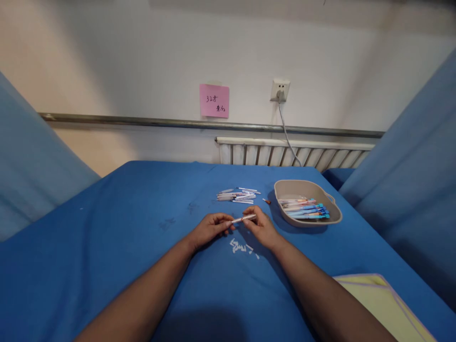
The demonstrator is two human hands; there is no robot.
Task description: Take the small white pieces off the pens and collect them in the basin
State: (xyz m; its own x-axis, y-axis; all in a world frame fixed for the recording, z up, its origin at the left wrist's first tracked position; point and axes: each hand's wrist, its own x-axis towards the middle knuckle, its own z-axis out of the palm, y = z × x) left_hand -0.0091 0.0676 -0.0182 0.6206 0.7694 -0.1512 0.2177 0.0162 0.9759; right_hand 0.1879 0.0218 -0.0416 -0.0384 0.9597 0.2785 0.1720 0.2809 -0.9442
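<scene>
Between my two hands is a slim, pale pen (pixel 243 219), held nearly level above the blue cloth. My left hand (pixel 213 229) pinches its left end between thumb and fingers. Closed around the right part of the pen is my right hand (pixel 261 228). Behind the hands lies a loose pile of refills or thin pen parts (pixel 237 195), whitish with dark tips. A small orange-brown piece (pixel 267 201) rests right of that pile. Small white scraps (pixel 238 246) are scattered on the cloth just in front of my hands.
A beige basin (pixel 335 211) at the right holds several pens with blue and reddish ends. A yellow cloth with purple edging (pixel 381 299) lies front right. Along the wall run a metal rail (pixel 160 122) and a radiator (pixel 263 153); blue curtains (pixel 32 156) hang on both sides.
</scene>
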